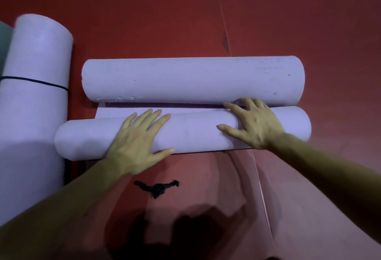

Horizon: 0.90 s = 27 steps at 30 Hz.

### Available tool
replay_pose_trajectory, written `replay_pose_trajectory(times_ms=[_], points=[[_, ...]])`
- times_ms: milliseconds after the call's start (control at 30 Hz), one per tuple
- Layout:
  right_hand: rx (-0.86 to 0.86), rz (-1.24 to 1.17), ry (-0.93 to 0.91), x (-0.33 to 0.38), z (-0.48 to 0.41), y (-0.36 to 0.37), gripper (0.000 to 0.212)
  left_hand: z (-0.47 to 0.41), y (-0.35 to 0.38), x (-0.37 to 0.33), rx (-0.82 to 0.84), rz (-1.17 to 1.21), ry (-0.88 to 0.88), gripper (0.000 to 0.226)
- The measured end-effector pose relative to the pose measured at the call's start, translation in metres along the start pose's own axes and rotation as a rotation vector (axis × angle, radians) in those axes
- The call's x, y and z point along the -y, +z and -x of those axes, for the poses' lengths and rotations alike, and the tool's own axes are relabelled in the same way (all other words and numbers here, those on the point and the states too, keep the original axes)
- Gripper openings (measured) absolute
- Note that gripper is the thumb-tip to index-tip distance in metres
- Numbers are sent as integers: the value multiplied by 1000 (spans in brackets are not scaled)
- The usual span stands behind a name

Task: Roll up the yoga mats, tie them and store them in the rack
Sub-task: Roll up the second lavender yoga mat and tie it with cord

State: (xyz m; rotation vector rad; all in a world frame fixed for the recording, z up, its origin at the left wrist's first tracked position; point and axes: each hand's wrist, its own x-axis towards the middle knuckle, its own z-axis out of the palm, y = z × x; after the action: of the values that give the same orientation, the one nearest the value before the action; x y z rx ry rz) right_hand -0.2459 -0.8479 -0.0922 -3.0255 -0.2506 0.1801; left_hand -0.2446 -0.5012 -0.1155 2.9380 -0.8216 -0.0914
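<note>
Left hand (pixel 136 138) lay flat on the near roll (pixel 195 134), fingers straight and spread, pressing down and gripping nothing. Your right hand (pixel 253 123) did the same toward the roll's right end, fingertips reaching over its far side.

Near roll: lavender foam mat, lying crosswise on the red floor (pixel 206 22). Judged light, soft and springy, and likely to unwind if released. Best held with your palms wide apart across its top.

Just beyond the roll: a short flat strip (pixel 127 109), then a second roll (pixel 191 80). Same mat or another, unclear from this view.

Left of the roll: a tied mat (pixel 35 99) with a black band (pixel 41 81).

On your side of the roll: a loose black tie (pixel 157 188), with nothing blocking your reach. Rack not in view.
</note>
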Motion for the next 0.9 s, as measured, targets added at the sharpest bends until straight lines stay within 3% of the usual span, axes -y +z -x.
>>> replay_pose_trajectory(times_ms=[333, 500, 700, 900], points=[[-16, 63, -18, 4, -4, 8, 93, -49, -14, 15, 64, -34, -75, 89], [11, 49, 38, 4, -28, -2, 96, -37, -3, 5, -220, 3, -100, 75], [-25, 27, 67, 6, -34, 1, 94, -45, -2, 9, 25, -87, -98, 125], [-84, 28, 13, 10, -7, 11, 92, -47, 2, 11, -85, -98, -62, 119]])
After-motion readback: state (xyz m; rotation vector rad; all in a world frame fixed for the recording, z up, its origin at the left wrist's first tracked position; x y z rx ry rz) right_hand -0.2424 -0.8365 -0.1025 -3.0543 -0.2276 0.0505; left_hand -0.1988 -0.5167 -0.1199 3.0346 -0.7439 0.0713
